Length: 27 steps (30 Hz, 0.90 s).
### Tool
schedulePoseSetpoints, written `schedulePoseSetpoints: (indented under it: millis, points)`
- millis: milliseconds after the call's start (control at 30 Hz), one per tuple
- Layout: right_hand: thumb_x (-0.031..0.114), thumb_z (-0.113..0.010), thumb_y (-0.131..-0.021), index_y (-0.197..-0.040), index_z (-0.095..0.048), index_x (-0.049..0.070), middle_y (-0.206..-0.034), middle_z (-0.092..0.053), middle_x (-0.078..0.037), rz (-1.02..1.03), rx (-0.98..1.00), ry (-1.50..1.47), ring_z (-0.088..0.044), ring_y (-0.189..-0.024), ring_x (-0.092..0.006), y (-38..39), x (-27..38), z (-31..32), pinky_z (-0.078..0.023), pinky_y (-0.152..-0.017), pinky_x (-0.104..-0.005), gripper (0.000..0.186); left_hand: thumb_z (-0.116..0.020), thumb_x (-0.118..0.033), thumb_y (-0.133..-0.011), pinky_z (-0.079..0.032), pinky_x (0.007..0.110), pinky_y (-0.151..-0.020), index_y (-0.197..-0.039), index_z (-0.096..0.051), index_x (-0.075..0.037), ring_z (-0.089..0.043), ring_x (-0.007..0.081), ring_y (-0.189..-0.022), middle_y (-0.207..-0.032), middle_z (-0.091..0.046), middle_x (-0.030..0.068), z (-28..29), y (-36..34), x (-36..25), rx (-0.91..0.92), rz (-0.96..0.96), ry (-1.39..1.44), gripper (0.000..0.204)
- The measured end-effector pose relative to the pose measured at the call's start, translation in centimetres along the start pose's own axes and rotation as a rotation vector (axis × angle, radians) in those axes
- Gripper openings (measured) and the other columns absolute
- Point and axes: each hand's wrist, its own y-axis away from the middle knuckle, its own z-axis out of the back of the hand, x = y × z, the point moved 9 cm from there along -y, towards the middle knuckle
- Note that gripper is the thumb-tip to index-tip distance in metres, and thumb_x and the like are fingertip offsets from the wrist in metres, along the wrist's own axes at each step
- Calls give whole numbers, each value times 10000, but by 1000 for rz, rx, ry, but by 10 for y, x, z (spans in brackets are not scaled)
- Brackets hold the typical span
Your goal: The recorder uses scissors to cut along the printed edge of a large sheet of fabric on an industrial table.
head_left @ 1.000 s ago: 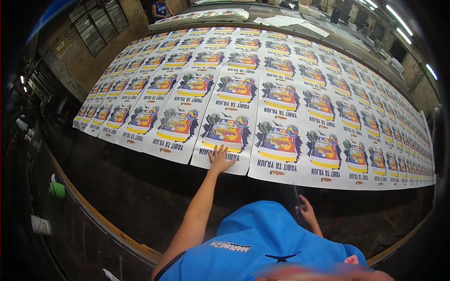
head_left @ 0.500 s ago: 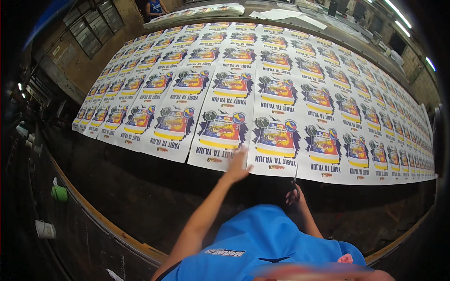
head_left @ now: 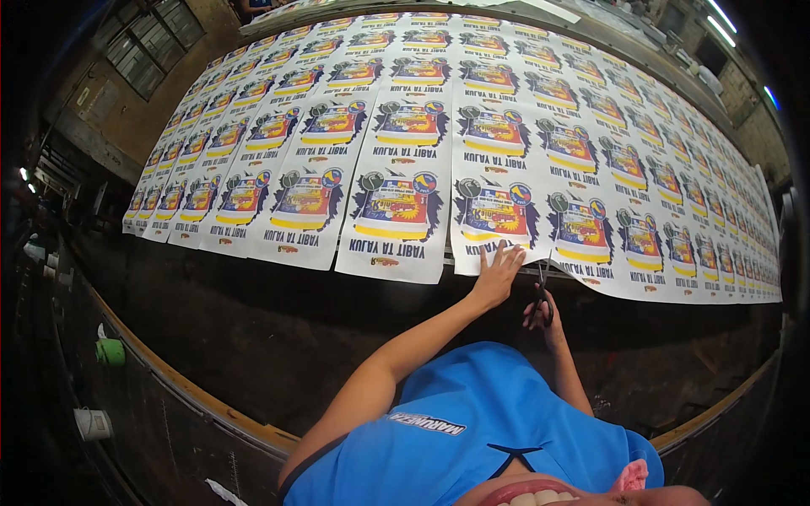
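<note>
A large white sheet (head_left: 405, 211) repeats a colorful printed design, upside down from my view; vertical slits divide its left part into strips. My left hand (head_left: 498, 274) rests on the near edge, fingers spread over the paper. Just right of it my right hand (head_left: 538, 314) holds black-handled scissors (head_left: 543, 295), blades upward at the paper's edge, which lifts slightly there. Whether the blades have paper between them is hard to tell.
The sheet covers a long table above a dark lower area. Wooden-edged rails (head_left: 266, 434) curve along the near side. A green container (head_left: 110, 352) and a white bucket (head_left: 91, 424) are at lower left. Another person (head_left: 253, 5) is partly visible behind the table's far side.
My left hand has moved right, from the middle strip to the neighboring section. My right hand has risen with the scissors to the edge, where the paper now bends up.
</note>
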Motion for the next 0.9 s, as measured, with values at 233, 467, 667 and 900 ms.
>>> schedulePoseSetpoints:
  millis: [233, 467, 667, 900]
  points:
    - [606, -508, -955, -1532, -291, 136, -913, -660, -104, -41, -55, -96, -678, -676, -201, 30, -12, 3, -517, -534, -274, 775, -523, -100, -889, -205, 759, -1077, -1467, -437, -100, -249, 407, -1476, -1541, -420, 88, -12, -19, -13, 37, -82, -30, 585]
    - [596, -485, -977, -1378, -427, 166, -792, -643, -44, -248, -150, -144, -635, -560, -182, 23, -34, 5, -460, -474, -276, 591, -521, -20, -853, -227, 749, -1093, -1473, -431, -106, -293, 376, -1464, -1543, -422, 49, -49, 13, -2, 278, -158, 54, 632]
    - [451, -541, -1010, -1362, -481, 113, -716, -610, -23, -198, -243, -83, -593, -512, -118, 13, -20, 13, -394, -423, -226, 491, -465, -17, -906, -216, 716, -1108, -1443, -466, -112, -364, 360, -1435, -1513, -469, 59, -34, 8, -6, 161, -158, 98, 546]
    - [295, -593, -1009, -1534, -347, 142, -740, -607, -10, -102, -348, -196, -572, -505, -98, 25, -35, -1, -354, -401, -206, 599, -471, -14, -908, -241, 701, -1108, -1430, -485, -126, -393, 348, -1420, -1519, -465, 44, -37, 15, -6, 137, -162, 134, 534]
